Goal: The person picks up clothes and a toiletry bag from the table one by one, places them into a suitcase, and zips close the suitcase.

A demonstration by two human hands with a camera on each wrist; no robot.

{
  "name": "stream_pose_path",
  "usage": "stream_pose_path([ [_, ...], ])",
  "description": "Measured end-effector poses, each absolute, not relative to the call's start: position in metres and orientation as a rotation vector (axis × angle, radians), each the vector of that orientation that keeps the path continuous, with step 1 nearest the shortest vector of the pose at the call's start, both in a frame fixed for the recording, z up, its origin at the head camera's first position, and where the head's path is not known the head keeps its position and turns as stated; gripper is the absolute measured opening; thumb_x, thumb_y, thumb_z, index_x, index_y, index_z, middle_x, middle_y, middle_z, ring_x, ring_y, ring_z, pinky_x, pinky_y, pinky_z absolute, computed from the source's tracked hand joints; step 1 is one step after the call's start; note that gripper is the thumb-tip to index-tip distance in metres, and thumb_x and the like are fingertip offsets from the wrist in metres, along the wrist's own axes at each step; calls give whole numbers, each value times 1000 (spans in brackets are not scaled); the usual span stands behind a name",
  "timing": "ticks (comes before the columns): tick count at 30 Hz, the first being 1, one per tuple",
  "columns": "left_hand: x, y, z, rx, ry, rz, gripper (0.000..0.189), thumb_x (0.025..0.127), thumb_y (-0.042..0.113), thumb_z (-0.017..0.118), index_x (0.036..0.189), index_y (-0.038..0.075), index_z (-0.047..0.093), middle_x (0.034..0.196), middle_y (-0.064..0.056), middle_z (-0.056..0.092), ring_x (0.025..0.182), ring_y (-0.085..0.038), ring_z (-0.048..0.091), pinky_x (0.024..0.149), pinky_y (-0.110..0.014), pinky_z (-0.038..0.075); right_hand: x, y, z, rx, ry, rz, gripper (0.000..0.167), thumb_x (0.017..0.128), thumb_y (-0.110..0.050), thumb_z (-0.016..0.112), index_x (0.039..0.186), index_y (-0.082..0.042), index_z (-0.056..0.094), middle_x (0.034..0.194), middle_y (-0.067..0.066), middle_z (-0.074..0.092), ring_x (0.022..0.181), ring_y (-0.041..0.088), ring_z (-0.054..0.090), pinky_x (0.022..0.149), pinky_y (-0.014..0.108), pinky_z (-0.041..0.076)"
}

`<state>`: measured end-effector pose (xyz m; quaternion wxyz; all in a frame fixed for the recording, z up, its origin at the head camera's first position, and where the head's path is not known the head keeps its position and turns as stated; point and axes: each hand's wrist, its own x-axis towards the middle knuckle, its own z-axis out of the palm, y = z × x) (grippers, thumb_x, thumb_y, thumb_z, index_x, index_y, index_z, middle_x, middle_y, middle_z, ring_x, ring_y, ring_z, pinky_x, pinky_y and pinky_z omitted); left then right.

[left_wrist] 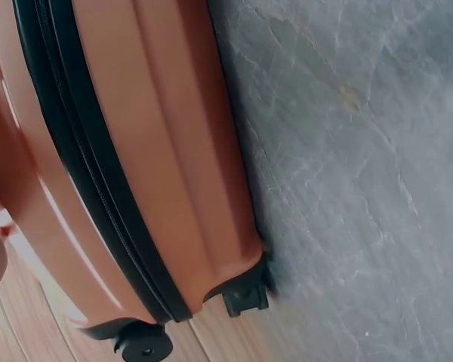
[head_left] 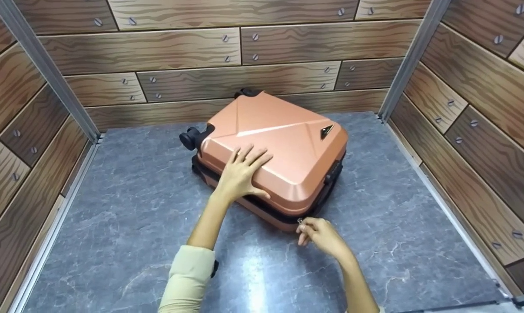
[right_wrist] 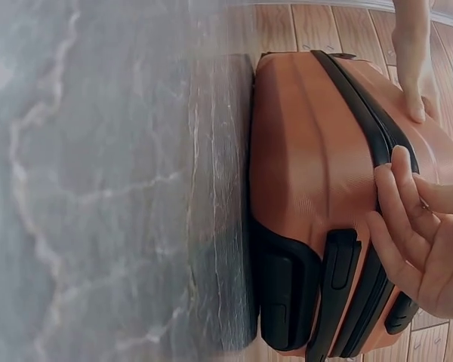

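Observation:
A copper-orange hard-shell suitcase [head_left: 279, 143] lies flat on the floor, its black wheels [head_left: 191, 138] toward the back left. My left hand [head_left: 240, 176] rests on the lid's near side with fingers spread and straight. At the near corner my right hand [head_left: 320, 234] pinches a small metal zipper pull [head_left: 300, 221] between thumb and fingers. The black zipper band [left_wrist: 87, 151] runs along the suitcase side and looks closed in the left wrist view. In the right wrist view, the black side handle [right_wrist: 340, 279] is just below the right fingers.
Grey marbled floor [head_left: 127, 208] surrounds the suitcase. Wood-patterned walls [head_left: 184, 48] stand at the back, left and right, with metal corner posts [head_left: 403, 61] between them. The suitcase's back corner is close to the rear wall.

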<state>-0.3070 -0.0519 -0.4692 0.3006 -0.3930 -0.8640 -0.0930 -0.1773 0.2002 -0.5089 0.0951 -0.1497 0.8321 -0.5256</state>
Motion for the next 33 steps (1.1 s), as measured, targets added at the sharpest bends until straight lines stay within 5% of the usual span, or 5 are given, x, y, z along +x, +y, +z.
stream_pose_path([
  [14, -290, -9, -474, -698, -2280, -227, 104, 44, 74, 67, 131, 19, 52, 133, -2, 49, 124, -34, 38, 102, -52, 23, -195, 229, -504, -326, 2496, -1707, 17, 91, 5, 46, 87, 19, 56, 67, 21, 61, 63, 40, 61, 59, 40, 53],
  [23, -275, 44, -476, -363, -2371, -53, 106, 47, 80, 58, 134, 21, 49, 136, -2, 46, 125, -35, 37, 103, -51, 22, -217, 253, -508, 42, 2587, -1769, 20, 93, 6, 41, 92, 21, 55, 66, 17, 62, 58, 21, 61, 62, 37, 53],
  [33, -271, 55, -471, -299, -2451, 38, 107, 53, 82, 53, 138, 19, 43, 141, -7, 38, 127, -39, 31, 102, -54, 20, -228, 255, -515, 81, 2639, -1784, 21, 94, 4, 40, 90, 19, 54, 64, 17, 61, 57, 26, 62, 60, 40, 53],
])
